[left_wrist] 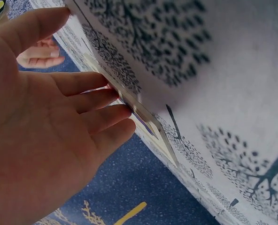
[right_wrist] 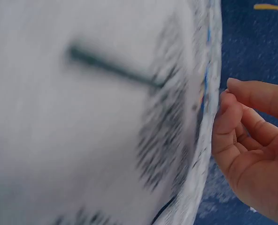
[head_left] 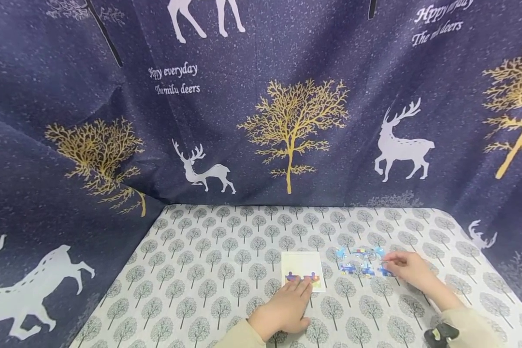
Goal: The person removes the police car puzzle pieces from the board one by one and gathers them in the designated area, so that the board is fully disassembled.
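Note:
A pale, shallow puzzle board (head_left: 302, 261) lies on the table in the head view, with colourful puzzle pieces (head_left: 315, 279) along its near side. My left hand (head_left: 284, 307) rests its extended fingertips on that near part. In the left wrist view its fingers (left_wrist: 101, 115) reach the board's edge (left_wrist: 165, 143). Loose blue puzzle pieces (head_left: 352, 268) are spread to the right of the board. At their right end is my right hand (head_left: 411, 274), fingers curled and thumb close to the index finger in the right wrist view; I cannot tell whether a piece is between them.
A tablecloth (head_left: 191, 285) printed with trees covers the table. Behind and at the left hangs a dark blue curtain (head_left: 226, 116) with deer and golden trees. A black strapped device (head_left: 441, 333) sits at the right wrist.

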A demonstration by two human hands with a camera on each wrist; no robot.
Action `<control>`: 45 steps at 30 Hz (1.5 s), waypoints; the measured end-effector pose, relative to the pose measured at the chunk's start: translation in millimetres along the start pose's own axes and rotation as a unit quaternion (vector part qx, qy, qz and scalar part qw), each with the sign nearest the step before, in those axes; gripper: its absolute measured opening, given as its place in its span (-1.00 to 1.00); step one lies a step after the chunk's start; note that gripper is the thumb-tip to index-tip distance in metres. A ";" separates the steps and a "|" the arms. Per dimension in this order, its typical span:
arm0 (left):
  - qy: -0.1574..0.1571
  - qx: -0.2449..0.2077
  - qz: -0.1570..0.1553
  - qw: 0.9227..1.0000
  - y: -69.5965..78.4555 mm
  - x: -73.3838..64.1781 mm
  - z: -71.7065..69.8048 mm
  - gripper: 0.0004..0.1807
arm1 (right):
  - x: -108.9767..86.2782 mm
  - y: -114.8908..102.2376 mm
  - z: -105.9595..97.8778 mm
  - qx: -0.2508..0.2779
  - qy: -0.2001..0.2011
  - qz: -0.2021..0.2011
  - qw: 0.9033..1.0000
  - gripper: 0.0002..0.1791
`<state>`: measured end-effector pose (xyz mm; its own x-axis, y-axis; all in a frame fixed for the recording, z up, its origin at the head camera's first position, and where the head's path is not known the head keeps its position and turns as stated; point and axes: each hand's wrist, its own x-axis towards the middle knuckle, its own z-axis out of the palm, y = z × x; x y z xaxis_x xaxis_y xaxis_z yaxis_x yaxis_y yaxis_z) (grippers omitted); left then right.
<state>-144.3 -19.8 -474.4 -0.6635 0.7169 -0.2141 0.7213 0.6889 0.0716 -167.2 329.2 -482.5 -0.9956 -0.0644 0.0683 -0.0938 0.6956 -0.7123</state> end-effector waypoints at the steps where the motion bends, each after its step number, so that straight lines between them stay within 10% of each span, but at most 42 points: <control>1: 0.000 0.002 0.000 1.000 0.0 -0.1 -0.3 -0.19 | 1.7 -2.8 1.9 0.003 0.001 -0.001 1.000 -0.79; 18: 0.015 0.007 0.027 0.999 6.2 -2.7 4.3 -0.18 | 38.0 -47.9 49.2 0.073 -0.083 -0.088 0.990 -0.80; 30: 0.018 0.027 0.014 0.999 14.9 -7.8 2.0 -0.17 | 65.1 -87.2 95.4 0.099 -0.188 -0.178 0.961 -0.75; 45: 0.013 0.047 0.035 0.998 10.4 -8.2 5.7 -0.17 | 78.0 -111.5 130.5 0.091 -0.274 -0.164 0.943 -0.70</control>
<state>-130.2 -19.1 -477.4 -0.6150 0.7662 -0.1865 0.7806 0.6250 -0.0066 -234.6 153.2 -488.9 -0.7595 -0.6498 -0.0315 -0.3454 0.4439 -0.8268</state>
